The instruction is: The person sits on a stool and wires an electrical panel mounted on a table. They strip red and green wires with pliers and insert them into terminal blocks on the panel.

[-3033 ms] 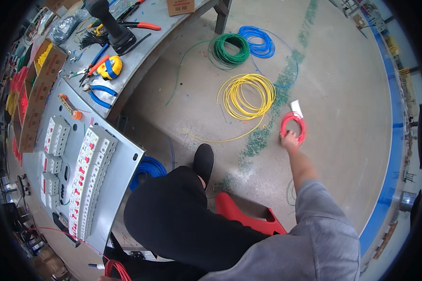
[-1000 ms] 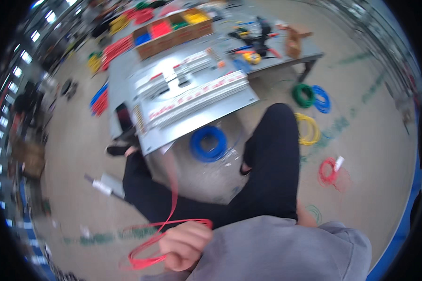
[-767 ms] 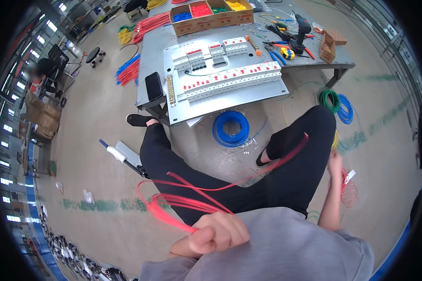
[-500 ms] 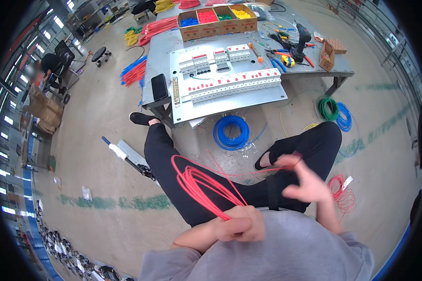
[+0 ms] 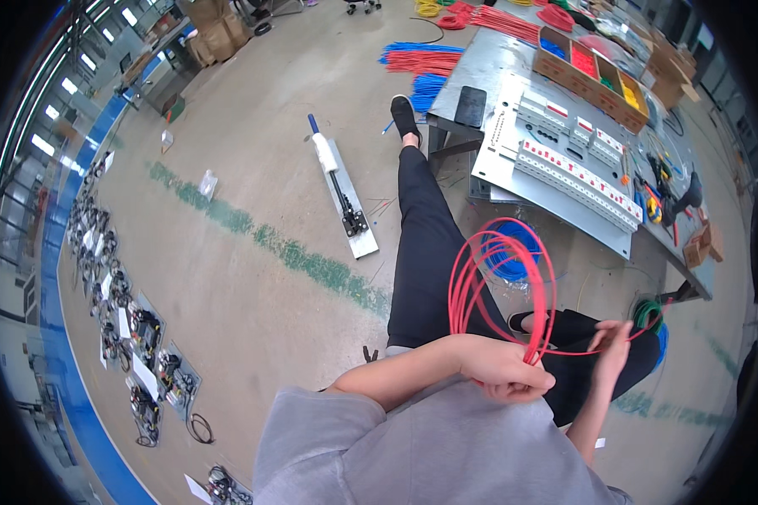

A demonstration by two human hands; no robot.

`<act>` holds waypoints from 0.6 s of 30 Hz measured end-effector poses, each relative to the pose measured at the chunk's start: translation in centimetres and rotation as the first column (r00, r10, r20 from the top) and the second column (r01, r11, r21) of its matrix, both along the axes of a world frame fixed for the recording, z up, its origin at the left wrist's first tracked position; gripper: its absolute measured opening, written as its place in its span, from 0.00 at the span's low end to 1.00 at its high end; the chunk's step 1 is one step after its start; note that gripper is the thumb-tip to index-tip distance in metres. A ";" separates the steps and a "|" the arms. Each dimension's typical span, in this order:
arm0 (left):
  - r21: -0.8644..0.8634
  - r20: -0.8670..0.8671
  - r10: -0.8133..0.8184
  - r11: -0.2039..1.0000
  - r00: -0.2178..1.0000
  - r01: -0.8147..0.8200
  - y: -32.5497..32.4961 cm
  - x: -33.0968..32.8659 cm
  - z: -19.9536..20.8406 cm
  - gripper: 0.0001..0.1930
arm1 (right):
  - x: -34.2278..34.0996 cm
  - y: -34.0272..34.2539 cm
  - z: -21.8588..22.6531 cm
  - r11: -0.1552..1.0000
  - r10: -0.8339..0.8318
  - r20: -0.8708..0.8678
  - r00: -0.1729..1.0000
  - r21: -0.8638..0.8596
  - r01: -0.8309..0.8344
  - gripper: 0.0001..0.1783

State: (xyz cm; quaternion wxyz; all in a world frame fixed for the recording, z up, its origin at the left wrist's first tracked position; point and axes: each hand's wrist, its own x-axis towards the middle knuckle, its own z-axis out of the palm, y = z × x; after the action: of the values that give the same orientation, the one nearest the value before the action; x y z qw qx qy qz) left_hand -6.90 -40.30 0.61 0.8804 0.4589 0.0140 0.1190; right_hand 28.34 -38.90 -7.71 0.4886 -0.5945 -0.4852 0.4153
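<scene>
A coil of thin red wire (image 5: 541, 290) stands up in loose loops from my left hand (image 5: 504, 369), whose fingers are wrapped round its lower end in front of my body. From the coil a single red strand runs to the right. My right hand (image 5: 612, 347) closes on that strand beside my right knee, fingers bent and partly blurred. Beyond the hand, the strand's free end curves up past a green wire coil (image 5: 648, 315). Behind the red loops, a blue wire coil (image 5: 514, 252) lies on the floor, partly covered.
At the upper right, a metal table (image 5: 497, 59) bears a panel with rows of breakers (image 5: 577, 181), a phone (image 5: 471, 107) and a divided box of coloured parts (image 5: 564, 63). A long tool on a metal plate (image 5: 338, 198) lies left of my leg. Several electrical assemblies (image 5: 147, 328) line the left floor.
The view has swung left, so the table now sits at the upper right. The red coil has risen upright in my left hand. My right hand, spread before, has closed on the strand.
</scene>
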 end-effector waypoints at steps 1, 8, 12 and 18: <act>0.240 -0.079 0.211 0.953 0.974 -0.187 -0.2 0.1 -0.1 0.28 | 1.5 1.1 0.8 0.997 -0.036 -0.056 0.998 0.059 0.040 0.35; 0.662 -0.276 0.937 0.346 0.213 -0.665 2.3 -2.1 -1.1 0.18 | 10.9 5.1 6.6 0.669 -0.566 -0.155 0.810 0.487 0.561 0.31; 0.398 -0.179 0.981 0.145 0.079 -0.906 3.6 -3.4 -3.6 0.13 | 17.9 2.4 4.8 0.492 -0.797 0.057 0.602 0.639 0.592 0.24; -0.056 -0.061 0.991 0.116 0.120 -0.992 4.5 -7.2 -7.0 0.25 | 17.8 1.2 6.6 0.509 -0.681 -0.406 0.610 0.336 0.792 0.44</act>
State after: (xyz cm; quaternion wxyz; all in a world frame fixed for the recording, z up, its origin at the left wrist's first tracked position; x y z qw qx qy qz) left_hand -14.09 -35.83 -6.41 0.5978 0.2975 0.3236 0.6704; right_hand 46.16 -37.73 -1.15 0.8012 -0.5511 -0.2135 0.0938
